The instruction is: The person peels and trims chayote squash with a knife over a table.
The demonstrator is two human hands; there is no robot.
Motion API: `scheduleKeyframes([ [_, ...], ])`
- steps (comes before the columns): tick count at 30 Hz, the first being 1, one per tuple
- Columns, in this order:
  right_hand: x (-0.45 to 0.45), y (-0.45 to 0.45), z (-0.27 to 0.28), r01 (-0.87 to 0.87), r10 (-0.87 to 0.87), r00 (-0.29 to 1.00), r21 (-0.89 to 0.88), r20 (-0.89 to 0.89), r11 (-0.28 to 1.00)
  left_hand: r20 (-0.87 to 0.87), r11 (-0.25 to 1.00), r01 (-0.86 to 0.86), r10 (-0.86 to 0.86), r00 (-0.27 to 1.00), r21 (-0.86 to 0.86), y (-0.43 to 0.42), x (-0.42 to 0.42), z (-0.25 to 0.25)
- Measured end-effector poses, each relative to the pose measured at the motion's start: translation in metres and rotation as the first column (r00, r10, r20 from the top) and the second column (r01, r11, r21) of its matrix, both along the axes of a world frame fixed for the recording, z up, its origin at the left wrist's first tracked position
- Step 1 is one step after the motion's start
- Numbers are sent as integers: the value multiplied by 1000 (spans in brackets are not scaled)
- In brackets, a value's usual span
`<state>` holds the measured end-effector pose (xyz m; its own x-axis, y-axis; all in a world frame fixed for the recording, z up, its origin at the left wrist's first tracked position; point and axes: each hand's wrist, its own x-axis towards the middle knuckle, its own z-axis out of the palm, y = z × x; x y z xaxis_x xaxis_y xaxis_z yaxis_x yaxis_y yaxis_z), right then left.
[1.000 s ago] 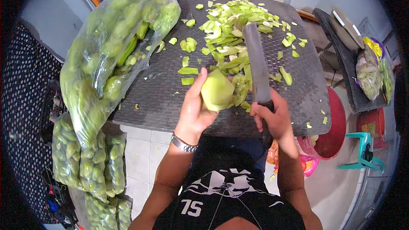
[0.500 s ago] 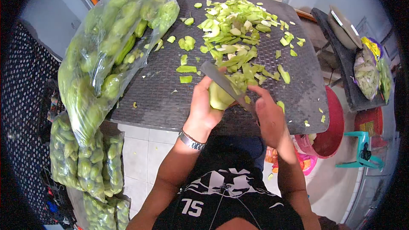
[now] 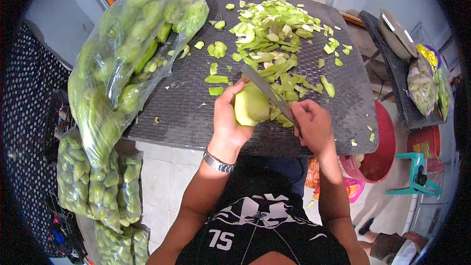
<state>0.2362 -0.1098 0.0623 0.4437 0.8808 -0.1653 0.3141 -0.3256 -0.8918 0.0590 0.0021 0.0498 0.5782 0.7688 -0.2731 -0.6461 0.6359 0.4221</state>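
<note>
My left hand (image 3: pixel 229 120) is wrapped around a peeled, pale green chayote (image 3: pixel 251 105) above the near edge of the table. In my right hand (image 3: pixel 314 125) is the handle of a knife (image 3: pixel 267 89). Its blade slants up and to the left, beside the chayote's upper right side; whether it touches cannot be made out. Beyond both hands lies a heap of green peelings (image 3: pixel 274 24), with loose scraps spread around it. A large clear plastic bag of unpeeled chayotes (image 3: pixel 117 64) lies on the table's left side.
The dark woven table (image 3: pixel 181 113) has a curved near edge. Smaller bags of green vegetables (image 3: pixel 103 186) stand below on the left. At right are a red tub (image 3: pixel 385 142), a teal stool (image 3: pixel 414 174) and a side table (image 3: pixel 392 68) holding a basin (image 3: pixel 395 32) and bagged goods.
The knife has come away from the front of the chayote toward the upper right, uncovering more of its peeled face. My right-hand fingers have closed in around the handle. A person's foot appears at lower right.
</note>
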Motion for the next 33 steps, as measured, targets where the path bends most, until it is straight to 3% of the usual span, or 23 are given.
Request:
scheduleKeyframes([
  [4,8,-2,-5,30,-24,990,34,-142,999,1,1000,-28,28,1000,8,-2,-3,-4],
  [7,-4,-1,9,88,-86,992,23,-87,996,-3,999,-50,50,999,16,-3,-3,-8],
  [13,2,-7,-1,-28,-21,947,148,321,989,-23,995,34,-32,999,96,-7,-5,1],
  [16,11,-7,-3,32,-66,968,143,241,989,-21,976,124,-122,992,176,-18,-13,7],
  [18,13,-9,6,64,-103,910,110,402,992,-13,957,197,-199,980,213,-25,-19,11],
  [22,13,-12,29,86,-96,845,44,527,995,-173,820,478,-445,879,314,-34,-35,17],
  [25,13,-18,35,37,-61,820,53,570,998,-306,756,525,-431,849,391,-45,-33,16],
  [28,16,-21,18,-11,-145,716,219,683,976,-341,690,571,-458,821,446,-49,-25,17],
  [33,10,-33,24,12,-106,710,139,696,990,-470,550,653,-453,757,522,-47,-8,16],
])
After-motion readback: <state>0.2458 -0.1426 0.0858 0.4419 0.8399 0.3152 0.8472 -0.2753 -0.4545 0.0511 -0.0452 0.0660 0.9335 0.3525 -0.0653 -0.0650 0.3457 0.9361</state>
